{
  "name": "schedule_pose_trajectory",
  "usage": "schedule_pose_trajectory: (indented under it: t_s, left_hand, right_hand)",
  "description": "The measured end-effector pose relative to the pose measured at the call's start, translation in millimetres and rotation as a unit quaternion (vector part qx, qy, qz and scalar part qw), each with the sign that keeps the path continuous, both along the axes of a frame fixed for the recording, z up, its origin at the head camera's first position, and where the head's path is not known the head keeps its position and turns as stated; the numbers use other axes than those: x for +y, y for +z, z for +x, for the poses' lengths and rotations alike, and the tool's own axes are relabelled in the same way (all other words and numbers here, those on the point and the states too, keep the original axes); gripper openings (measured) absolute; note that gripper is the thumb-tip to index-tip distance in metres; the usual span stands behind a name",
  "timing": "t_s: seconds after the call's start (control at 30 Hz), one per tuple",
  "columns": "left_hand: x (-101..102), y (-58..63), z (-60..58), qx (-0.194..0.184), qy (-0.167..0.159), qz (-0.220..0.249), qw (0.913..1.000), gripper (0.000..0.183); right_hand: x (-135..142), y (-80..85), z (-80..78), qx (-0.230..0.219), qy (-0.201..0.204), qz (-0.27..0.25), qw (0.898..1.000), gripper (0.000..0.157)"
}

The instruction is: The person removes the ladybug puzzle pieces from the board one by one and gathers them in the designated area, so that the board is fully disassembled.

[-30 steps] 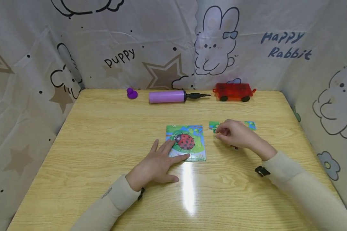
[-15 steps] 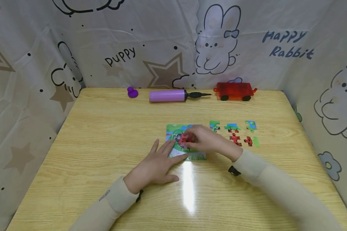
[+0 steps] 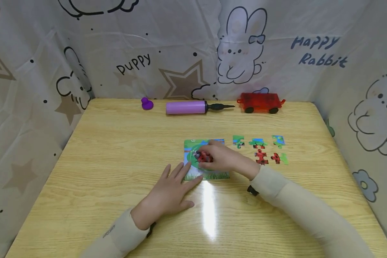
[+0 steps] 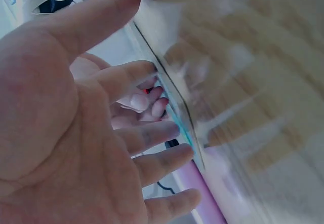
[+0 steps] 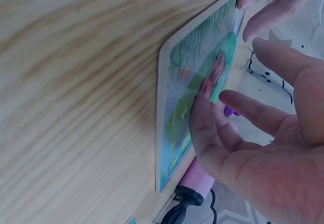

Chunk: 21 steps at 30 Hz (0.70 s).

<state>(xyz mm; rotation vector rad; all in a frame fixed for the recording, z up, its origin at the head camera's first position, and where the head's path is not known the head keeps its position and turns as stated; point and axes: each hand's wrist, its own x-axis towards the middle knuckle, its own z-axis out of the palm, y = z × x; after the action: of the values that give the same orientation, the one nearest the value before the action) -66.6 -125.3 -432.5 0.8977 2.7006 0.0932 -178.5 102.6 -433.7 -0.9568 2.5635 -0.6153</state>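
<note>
On the table lies a ladybug puzzle board [image 3: 190, 143], partly hidden by both hands. The right hand [image 3: 222, 157] is over its middle, fingers curled, thumb and fingertips pinching a red puzzle piece [image 3: 207, 157] at the ladybug; most of the piece is hidden. Fingers of the left hand [image 3: 167, 191] are spread, with fingertips at the board's lower left edge. In the right wrist view the right hand [image 5: 238, 143] has its fingertips close against the ladybug picture [image 5: 216, 74]. The left hand [image 4: 91, 127] shows its palm and extended fingers in its wrist view.
Several loose puzzle pieces lie right of the board, among them a red piece [image 3: 261, 157] and a green and blue piece [image 3: 238, 141]. Along the back edge stand a purple duck [image 3: 147, 104], a purple hand pump [image 3: 185, 107] and a red wagon [image 3: 260, 102].
The right hand has moved left from the loose pieces onto the board, uncovering the pieces. Lately the left hand has slid slightly down and left along the board's edge.
</note>
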Motion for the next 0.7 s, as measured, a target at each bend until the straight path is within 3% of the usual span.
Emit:
schedule_pose_trajectory:
  t_s: [0.3, 0.7]
  left_hand:
    - [-2.4, 1.7, 4.9, -0.020, -0.013, 0.005, 0.9997, 0.083]
    - [0.8, 11.5, 1.3, -0.038, -0.006, -0.005, 0.9993, 0.083]
  right_hand:
    - [-12.6, -1.4, 5.1, 0.005, -0.019, 0.025, 1.000, 0.054]
    - [-27.1, 0.8, -1.7, -0.057, -0.064, 0.019, 0.996, 0.053]
